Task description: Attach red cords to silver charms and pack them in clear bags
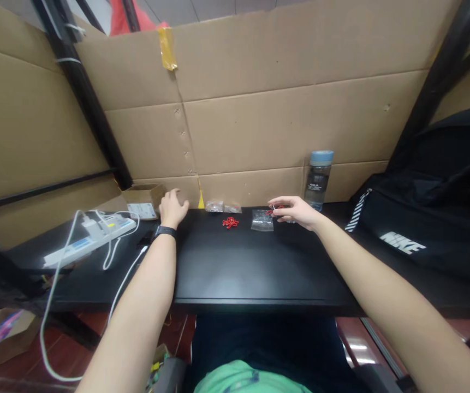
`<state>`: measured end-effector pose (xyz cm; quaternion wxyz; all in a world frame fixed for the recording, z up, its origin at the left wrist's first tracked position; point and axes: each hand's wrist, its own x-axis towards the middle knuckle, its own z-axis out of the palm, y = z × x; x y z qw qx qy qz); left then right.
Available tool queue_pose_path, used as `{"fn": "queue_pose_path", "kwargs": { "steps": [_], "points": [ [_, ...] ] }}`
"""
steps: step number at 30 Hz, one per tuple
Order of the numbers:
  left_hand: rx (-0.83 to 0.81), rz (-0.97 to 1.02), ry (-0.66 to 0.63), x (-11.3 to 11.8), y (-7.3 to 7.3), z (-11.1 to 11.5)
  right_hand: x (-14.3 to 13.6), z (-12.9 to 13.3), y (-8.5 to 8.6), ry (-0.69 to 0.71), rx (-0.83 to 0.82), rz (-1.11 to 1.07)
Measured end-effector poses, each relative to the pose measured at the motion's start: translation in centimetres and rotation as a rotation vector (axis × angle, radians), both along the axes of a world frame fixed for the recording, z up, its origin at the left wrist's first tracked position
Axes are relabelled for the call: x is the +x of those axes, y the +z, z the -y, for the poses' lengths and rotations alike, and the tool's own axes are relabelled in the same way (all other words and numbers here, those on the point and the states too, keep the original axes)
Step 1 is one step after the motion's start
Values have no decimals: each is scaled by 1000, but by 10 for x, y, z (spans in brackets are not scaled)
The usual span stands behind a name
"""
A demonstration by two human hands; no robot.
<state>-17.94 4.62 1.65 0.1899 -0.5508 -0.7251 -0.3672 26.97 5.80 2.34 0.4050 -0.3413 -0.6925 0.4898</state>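
One red cord (269, 212) is at the right hand (294, 208), whose grip pinches it between thumb and fingers above the tabletop (251, 267). Towards nine o'clock lies a clear plastic bag (262, 221), then a red knotted bundle (230, 222). The left hand (172, 208) has its grip loosely spread beside a cardboard box (143, 195) at its nine o'clock. A blue-capped bottle (317, 183) stands at the right hand's two o'clock.

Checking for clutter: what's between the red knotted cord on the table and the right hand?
A clear plastic bag, nearer the right hand than the red knotted cord. Seen in the head view.
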Motion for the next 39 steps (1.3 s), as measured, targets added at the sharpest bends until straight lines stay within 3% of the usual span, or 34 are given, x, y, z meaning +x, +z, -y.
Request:
{"fn": "queue_pose_path", "kwargs": {
  "steps": [3, 7, 8, 11, 15, 19, 24, 39],
  "points": [
    [-42, -101, -218, 41, 9, 0, 0, 0, 0, -14, 15, 10],
    [-497, -272, -833, 111, 11, 5, 1, 2, 2, -15, 25, 8],
    [-527, -338, -932, 128, 9, 7, 1, 2, 3, -16, 28, 8],
    [-376, -454, -1077, 167, -1, 16, 2, 3, 5, -30, 60, 44],
    [-393, -497, -1073, 187, -13, 25, 2, 1, 4, -29, 173, 219],
    [-515, -514, -1021, 184, -21, 25, 1, -3, 1, -6, 261, 322],
    [-526, -458, -1030, 185, -28, 23, -1, -3, 1, 36, 363, 377],
    [-568, -523, -1020, 192, -25, 31, -13, 2, -10, 12, 479, 651]
  ]
}}
